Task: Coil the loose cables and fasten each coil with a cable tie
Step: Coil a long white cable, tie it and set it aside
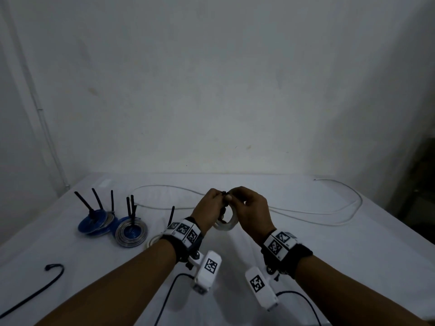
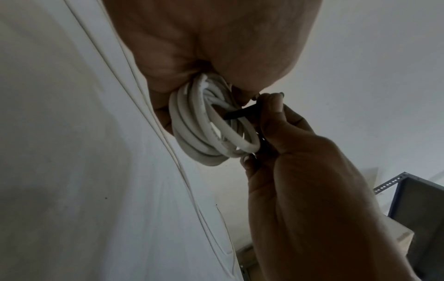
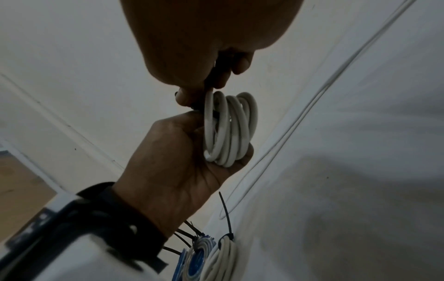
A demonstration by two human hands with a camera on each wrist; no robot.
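Now the left hand (image 1: 208,205) grips a white cable coil (image 1: 226,223) above the surface (image 1: 306,255). The right hand (image 1: 250,208) pinches a black cable tie (image 2: 238,114) on it.

No readable words, brand names or numbers appear in any view. The only printed marks are black-and-white square code patterns on the white wristbands (image 1: 184,230) and on the white camera housings (image 1: 207,269) below the wrists; they carry no letters or digits that can be read.
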